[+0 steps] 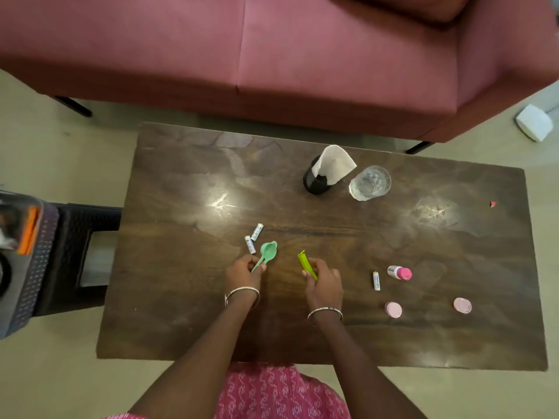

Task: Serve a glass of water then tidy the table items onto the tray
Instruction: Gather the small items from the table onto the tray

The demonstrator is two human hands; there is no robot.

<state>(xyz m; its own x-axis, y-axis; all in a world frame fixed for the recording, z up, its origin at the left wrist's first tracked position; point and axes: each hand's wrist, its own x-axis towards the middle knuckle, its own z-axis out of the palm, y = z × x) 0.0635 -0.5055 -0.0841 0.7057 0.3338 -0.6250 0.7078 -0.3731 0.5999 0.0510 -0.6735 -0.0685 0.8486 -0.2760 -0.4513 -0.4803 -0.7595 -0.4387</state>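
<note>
My left hand (243, 272) is pinching the thin handle of a mint plastic spoon (266, 254), and my right hand (323, 282) grips a flat lime-green clip (307, 264). Both sit low over the glossy dark wood table (302, 328). The clear glass (370, 182) stands at the far side beside a black cup (314, 181) stuffed with a white napkin (332, 163).

The counter (181, 297) stands in front of the sofa (272, 55). At its far side a cup (314, 181) with a napkin (332, 163) in it sits left of the glass (369, 182). Two batteries (253, 238) lie near the middle. A small bottle (399, 272), one battery (376, 280) and two lids (393, 309) lie to the right. The tray (33, 267) sits left of the counter
</note>
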